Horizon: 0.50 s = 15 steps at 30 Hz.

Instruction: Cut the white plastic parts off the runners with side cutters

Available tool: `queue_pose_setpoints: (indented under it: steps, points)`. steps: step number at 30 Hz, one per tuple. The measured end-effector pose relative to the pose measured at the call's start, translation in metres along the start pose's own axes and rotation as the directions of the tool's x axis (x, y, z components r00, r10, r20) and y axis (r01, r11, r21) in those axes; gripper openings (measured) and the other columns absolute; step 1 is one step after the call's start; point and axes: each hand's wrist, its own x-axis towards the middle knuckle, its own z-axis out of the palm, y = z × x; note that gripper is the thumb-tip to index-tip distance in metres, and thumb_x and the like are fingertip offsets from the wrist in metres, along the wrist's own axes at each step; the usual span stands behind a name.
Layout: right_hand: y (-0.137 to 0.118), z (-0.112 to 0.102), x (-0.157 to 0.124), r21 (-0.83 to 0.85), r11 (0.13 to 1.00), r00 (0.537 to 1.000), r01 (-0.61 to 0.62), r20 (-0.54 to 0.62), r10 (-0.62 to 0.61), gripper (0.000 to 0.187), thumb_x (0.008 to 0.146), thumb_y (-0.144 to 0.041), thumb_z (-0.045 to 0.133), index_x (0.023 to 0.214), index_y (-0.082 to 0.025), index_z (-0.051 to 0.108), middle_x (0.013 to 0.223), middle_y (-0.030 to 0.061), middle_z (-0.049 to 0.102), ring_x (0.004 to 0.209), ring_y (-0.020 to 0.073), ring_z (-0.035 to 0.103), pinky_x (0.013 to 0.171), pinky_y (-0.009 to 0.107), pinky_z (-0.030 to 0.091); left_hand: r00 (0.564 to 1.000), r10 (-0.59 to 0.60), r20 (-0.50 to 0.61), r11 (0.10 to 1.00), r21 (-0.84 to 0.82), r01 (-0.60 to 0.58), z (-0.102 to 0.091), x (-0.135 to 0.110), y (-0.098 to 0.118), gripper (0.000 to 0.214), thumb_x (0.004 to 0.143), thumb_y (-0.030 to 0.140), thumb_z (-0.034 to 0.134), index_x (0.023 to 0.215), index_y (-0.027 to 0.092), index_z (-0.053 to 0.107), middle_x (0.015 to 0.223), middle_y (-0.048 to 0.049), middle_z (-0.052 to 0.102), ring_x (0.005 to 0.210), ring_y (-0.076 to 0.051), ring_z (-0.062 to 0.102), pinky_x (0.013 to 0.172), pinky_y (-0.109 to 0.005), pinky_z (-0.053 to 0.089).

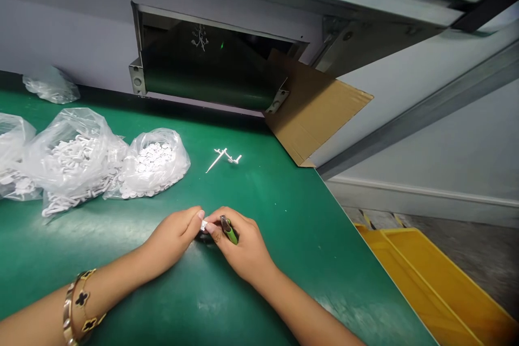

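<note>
A: In the head view, where is the small white piece (204, 225)?
B: Between the two hands, just above the green surface (295, 243), near the middle.

A: How does each grip stand?
B: The left hand (172, 240) has its thumb and forefinger pressed together at the piece, pinching it from the left. The right hand (243, 243) pinches it from the other side with thumb and forefinger, and also holds a green-handled tool (230, 231), its metal end up.

A: Anything dark under them?
B: Something black just below the fingertips; mostly hidden, so I cannot tell what.

A: And beyond the hands?
B: A branching white piece (223, 157) lies flat, apart from them. Left of it sit a bag of round white pieces (156, 159) and, touching that, a bag of long white pieces (73, 157).

A: Further back?
B: A dark belt (206, 81) in a wall opening, with a cardboard sheet (324, 105) leaning at its right end. A yellow bin (430, 281) stands beyond the right edge.
</note>
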Motion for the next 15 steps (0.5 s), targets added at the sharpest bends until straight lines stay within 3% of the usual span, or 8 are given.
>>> queue_pose_setpoints:
  steps: [6, 10, 12, 15]
  points:
    - [0.000, -0.003, 0.002, -0.018, 1.000, 0.997, -0.024, 0.069, 0.026, 0.015, 0.081, -0.031, 0.052, 0.074, -0.019, 0.058, 0.066, -0.0005, 0.061, 0.060, 0.0110, 0.053, 0.059, 0.022, 0.042, 1.000, -0.005, -0.005, 0.999, 0.045, 0.005, 0.000, 0.001, -0.002, 0.035, 0.089, 0.042, 0.022, 0.064, 0.020, 0.032, 0.063, 0.0032, 0.039, 0.063, -0.014, 0.039, 0.060, -0.026, 0.031]
    - [-0.002, -0.003, 0.001, -0.069, 0.997, 0.997, -0.023, 0.069, 0.028, 0.010, 0.079, -0.024, 0.051, 0.072, -0.019, 0.057, 0.065, -0.0010, 0.060, 0.059, 0.0109, 0.053, 0.058, 0.022, 0.042, 0.997, 0.049, 0.061, 0.999, 0.018, -0.050, -0.003, 0.002, 0.000, 0.035, 0.089, 0.040, 0.022, 0.067, 0.020, 0.039, 0.066, 0.0021, 0.045, 0.065, -0.014, 0.042, 0.063, -0.026, 0.033]
    - [-0.002, -0.004, 0.002, -0.103, 0.994, 0.997, 0.020, 0.077, -0.012, 0.007, 0.076, -0.020, 0.051, 0.072, -0.020, 0.056, 0.065, -0.0016, 0.059, 0.059, 0.0109, 0.053, 0.058, 0.022, 0.042, 0.994, 0.083, 0.069, 0.997, 0.003, -0.083, -0.003, 0.003, -0.001, 0.034, 0.089, 0.039, 0.023, 0.067, 0.019, 0.040, 0.066, 0.0021, 0.046, 0.066, -0.014, 0.043, 0.064, -0.026, 0.033]
    - [0.004, -0.006, 0.011, -0.157, 0.978, 0.989, 0.139, 0.071, -0.130, 0.005, 0.075, -0.020, 0.051, 0.077, -0.020, 0.056, 0.071, -0.0004, 0.059, 0.065, 0.0119, 0.054, 0.063, 0.023, 0.044, 0.996, 0.080, -0.038, 0.994, -0.067, -0.082, -0.003, 0.005, -0.003, 0.034, 0.088, 0.041, 0.027, 0.063, 0.019, 0.035, 0.060, 0.0034, 0.039, 0.060, -0.013, 0.039, 0.058, -0.024, 0.031]
